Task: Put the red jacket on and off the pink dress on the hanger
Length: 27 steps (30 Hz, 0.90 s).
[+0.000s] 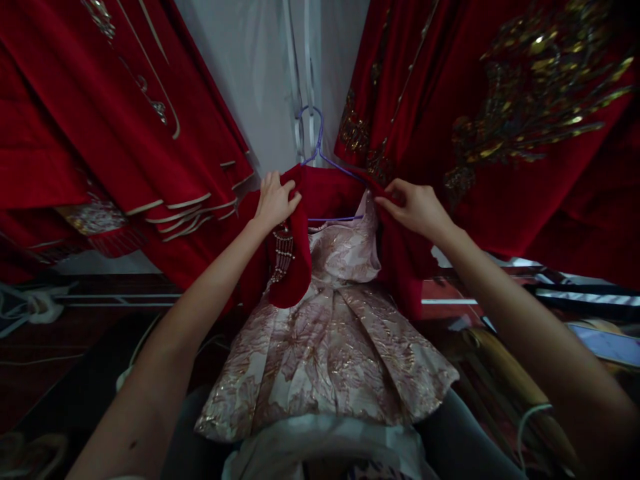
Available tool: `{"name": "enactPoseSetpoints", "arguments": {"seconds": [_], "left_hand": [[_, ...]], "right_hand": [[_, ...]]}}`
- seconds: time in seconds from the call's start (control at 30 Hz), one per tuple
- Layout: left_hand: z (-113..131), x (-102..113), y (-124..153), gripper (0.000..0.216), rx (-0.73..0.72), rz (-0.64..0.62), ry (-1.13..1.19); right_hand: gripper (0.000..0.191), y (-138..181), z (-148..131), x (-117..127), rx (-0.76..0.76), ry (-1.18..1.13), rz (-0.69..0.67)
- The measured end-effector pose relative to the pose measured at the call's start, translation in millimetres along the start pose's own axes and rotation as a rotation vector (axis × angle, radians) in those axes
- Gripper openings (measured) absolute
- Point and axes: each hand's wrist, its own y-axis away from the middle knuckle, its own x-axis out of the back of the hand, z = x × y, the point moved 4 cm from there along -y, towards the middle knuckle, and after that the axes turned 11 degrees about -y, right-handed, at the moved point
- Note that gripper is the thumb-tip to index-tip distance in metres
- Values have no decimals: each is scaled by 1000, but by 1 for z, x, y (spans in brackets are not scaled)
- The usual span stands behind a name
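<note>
A small red velvet jacket hangs on a purple wire hanger over a pink and gold brocade dress. My left hand is closed on the jacket's left shoulder edge, just above a beaded tassel. My right hand pinches the jacket's right front edge near the hanger's arm. The dress skirt spreads out below my arms, toward my lap.
Large red garments with gold trim hang at the left, and a red garment with gold embroidery hangs at the right. A pale wall with white straps lies behind the hanger. Cables and a dark floor lie at the lower left.
</note>
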Motion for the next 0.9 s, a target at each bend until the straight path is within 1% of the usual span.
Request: {"name": "enactPoseSetpoints", "arguments": {"seconds": [0.07, 0.13, 0.2, 0.23, 0.27, 0.33, 0.4, 0.43, 0.5, 0.57, 0.67, 0.8, 0.9], "left_hand": [[6, 5, 9, 23, 24, 52, 34], [14, 6, 17, 22, 39, 95, 80], [23, 0, 24, 21, 38, 99, 136], [28, -5, 26, 19, 26, 84, 170], [34, -10, 29, 17, 10, 63, 207], [45, -19, 34, 16, -18, 24, 285], [52, -23, 40, 19, -21, 2, 352], [53, -24, 44, 21, -11, -2, 380], [54, -24, 52, 25, 22, -9, 442], [51, -26, 59, 27, 74, -9, 526], [47, -32, 69, 29, 162, 39, 669], [41, -42, 80, 28, 304, 157, 841], [37, -47, 85, 20, 380, 137, 913]], "right_hand": [[31, -8, -2, -10, -33, -109, 40], [34, -18, -4, -27, -84, -223, 133], [36, -26, -10, -50, -121, -333, 219], [36, -29, -16, -64, -118, -385, 234], [35, -31, -25, -79, -100, -447, 222], [33, -33, -44, -108, -56, -592, 108], [34, -29, -60, -126, -57, -759, 58], [34, -26, -65, -131, -73, -842, 37], [34, -18, -68, -134, -132, -994, 11], [33, -8, -66, -130, -205, -1111, -4], [31, 6, -62, -125, -269, -1207, -34], [28, 20, -58, -125, -241, -1234, -82], [30, 24, -58, -127, -174, -1219, -89]]}}
